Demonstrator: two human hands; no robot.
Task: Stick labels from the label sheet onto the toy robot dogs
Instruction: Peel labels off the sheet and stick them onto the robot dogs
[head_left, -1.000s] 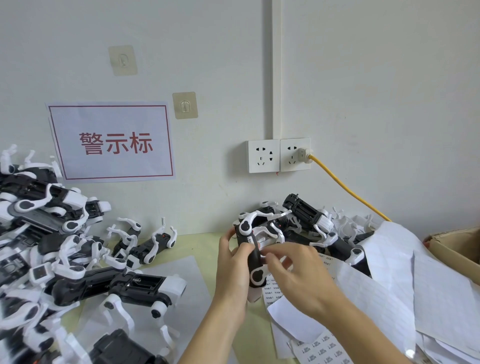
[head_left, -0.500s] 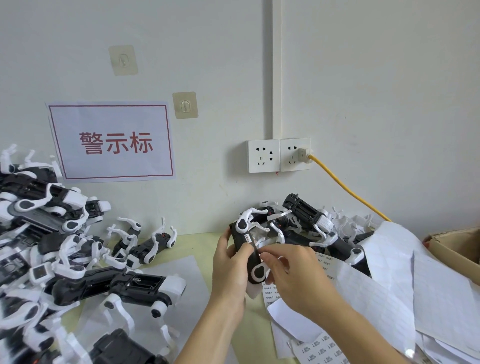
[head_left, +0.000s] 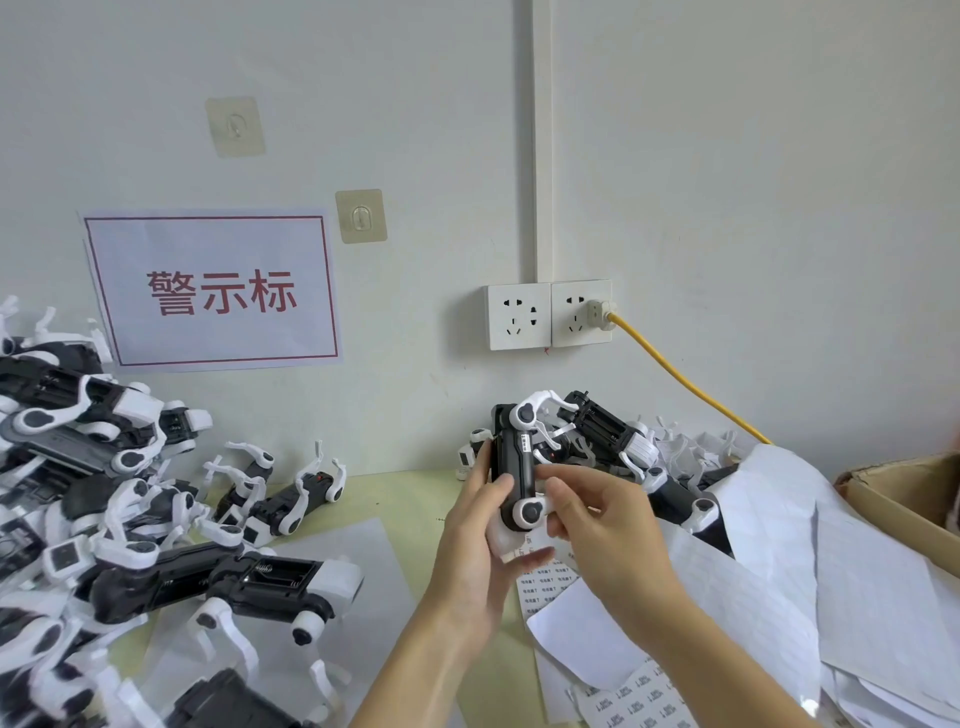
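My left hand (head_left: 480, 540) grips a black-and-white toy robot dog (head_left: 514, 467), held upright above the table with its legs pointing away. A small white label (head_left: 524, 441) sits on the dog's black side near the top. My right hand (head_left: 597, 525) holds the dog's lower end by the white leg joint, fingers curled. Label sheets (head_left: 550, 582) with rows of small printed labels lie on the table right below my hands.
A pile of robot dogs (head_left: 93, 493) fills the left side of the table, and another heap (head_left: 618, 441) lies against the wall behind my hands. Loose white backing sheets (head_left: 810, 571) spread to the right beside a cardboard box (head_left: 904, 493). A yellow cable (head_left: 685, 384) runs from the wall socket.
The dog has been raised and turned more upright in my left hand. My right hand moved down from the dog's upper side to its lower leg joint; a label now shows on the side.
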